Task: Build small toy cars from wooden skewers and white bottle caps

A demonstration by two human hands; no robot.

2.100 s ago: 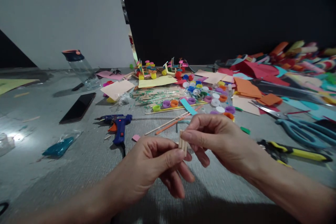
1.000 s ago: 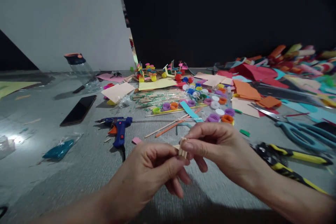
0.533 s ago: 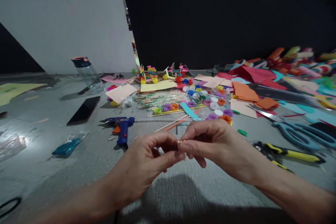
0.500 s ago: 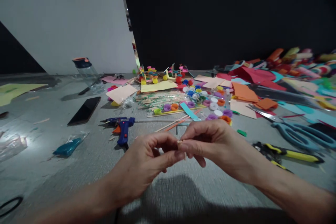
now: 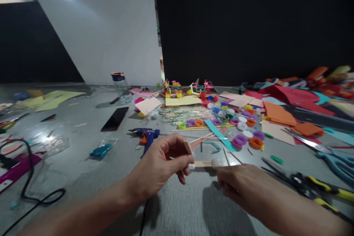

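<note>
My left hand [image 5: 166,162] is closed, pinching a short piece of wooden stick [image 5: 188,148] between thumb and forefinger. It tilts upward from the fingertips. My right hand [image 5: 240,184] is apart from it, low over the table, back of the hand up. Its fingers point down and are mostly hidden and slightly blurred. Two thin wooden sticks [image 5: 227,156] show just beyond its knuckles; whether it touches them I cannot tell. Between the hands lies a flat row of wooden sticks [image 5: 204,164] with whitish pieces at both ends.
A blue glue gun [image 5: 149,138] lies beyond my left hand, near a dark phone [image 5: 114,119] and a water bottle [image 5: 121,88]. Coloured bottle caps [image 5: 239,140] and bundled sticks [image 5: 185,113] lie ahead. At right are pliers [image 5: 301,184] and scissors [image 5: 332,158].
My hands have separated. My right hand has moved right and down to the table, while the left keeps a stick piece. The view has tilted up and shifted left, uncovering the stick row.
</note>
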